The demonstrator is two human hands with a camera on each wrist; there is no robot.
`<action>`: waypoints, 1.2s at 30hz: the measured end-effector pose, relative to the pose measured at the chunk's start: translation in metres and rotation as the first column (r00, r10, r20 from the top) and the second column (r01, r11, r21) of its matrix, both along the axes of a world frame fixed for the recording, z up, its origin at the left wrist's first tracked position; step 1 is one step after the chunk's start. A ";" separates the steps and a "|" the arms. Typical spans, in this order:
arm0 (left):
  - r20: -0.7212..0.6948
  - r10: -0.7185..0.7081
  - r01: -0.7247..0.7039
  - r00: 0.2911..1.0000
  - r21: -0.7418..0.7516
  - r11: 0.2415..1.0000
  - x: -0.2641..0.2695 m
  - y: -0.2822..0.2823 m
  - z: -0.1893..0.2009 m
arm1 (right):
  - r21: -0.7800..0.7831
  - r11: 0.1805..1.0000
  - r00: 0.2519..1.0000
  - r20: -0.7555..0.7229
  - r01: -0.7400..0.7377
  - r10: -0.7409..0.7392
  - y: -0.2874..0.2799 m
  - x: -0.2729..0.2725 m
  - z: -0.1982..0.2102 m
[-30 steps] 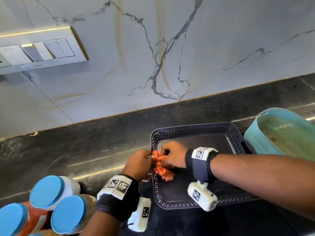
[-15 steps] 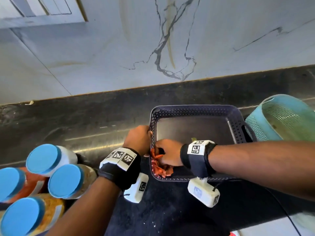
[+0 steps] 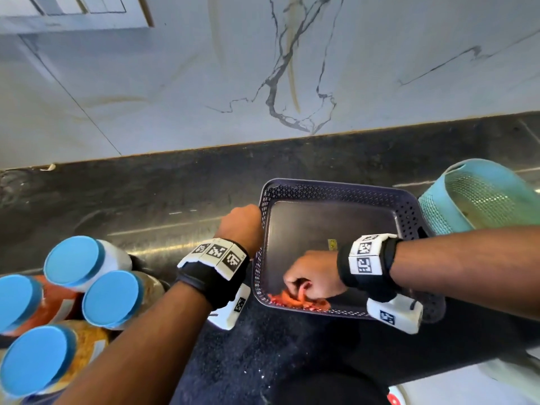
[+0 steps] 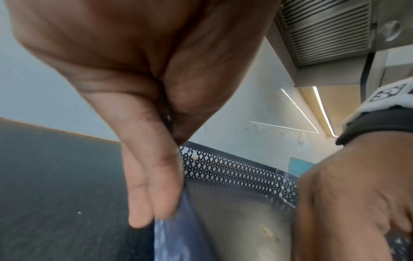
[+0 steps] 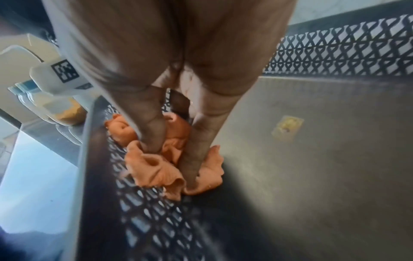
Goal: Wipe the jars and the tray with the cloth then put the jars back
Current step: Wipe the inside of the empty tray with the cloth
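Cloth (image 3: pixel 298 299) slid to tray (image 3: pixel 336 190) corner, seemingly under right hand (image 3: pixel 314 274).

The cloth (image 3: pixel 298 301) lies in the tray's (image 3: pixel 336 188) near-left corner, jars (image 3: pixel 87 293) left, basket (image 3: pixel 479 197) right.

Both forearms are showing bare, with no sleeves. Each wrist is wearing a black strap band (image 3: pixel 214 280) topped with white blocks carrying black-and-white square coded markers (image 3: pixel 366 254). A white camera housing (image 3: pixel 394 315) bearing another coded marker is hanging beneath each wrist; the right one is trailing a thin black cable
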State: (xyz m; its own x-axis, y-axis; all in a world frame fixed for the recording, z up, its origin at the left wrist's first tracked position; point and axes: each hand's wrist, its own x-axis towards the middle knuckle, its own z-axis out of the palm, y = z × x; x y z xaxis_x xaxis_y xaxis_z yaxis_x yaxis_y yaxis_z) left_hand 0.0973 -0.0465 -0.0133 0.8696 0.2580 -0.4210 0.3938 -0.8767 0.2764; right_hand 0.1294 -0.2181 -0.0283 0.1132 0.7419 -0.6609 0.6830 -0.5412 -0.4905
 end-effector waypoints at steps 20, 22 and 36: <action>0.108 -0.034 0.031 0.994 0.026 0.999 0.025 0.053 0.002 | -0.022 0.986 0.987 0.009 0.163 -0.163 -0.036 0.016 -0.001; 0.161 0.001 0.004 0.987 -0.029 1.000 0.011 0.056 0.003 | 0.085 0.958 0.962 -0.012 0.274 -0.273 -0.012 0.016 0.002; -0.109 0.134 -0.124 0.985 0.097 0.988 -0.048 0.021 -0.024 | 0.091 0.990 0.994 -0.004 0.110 -0.110 0.022 0.008 -0.019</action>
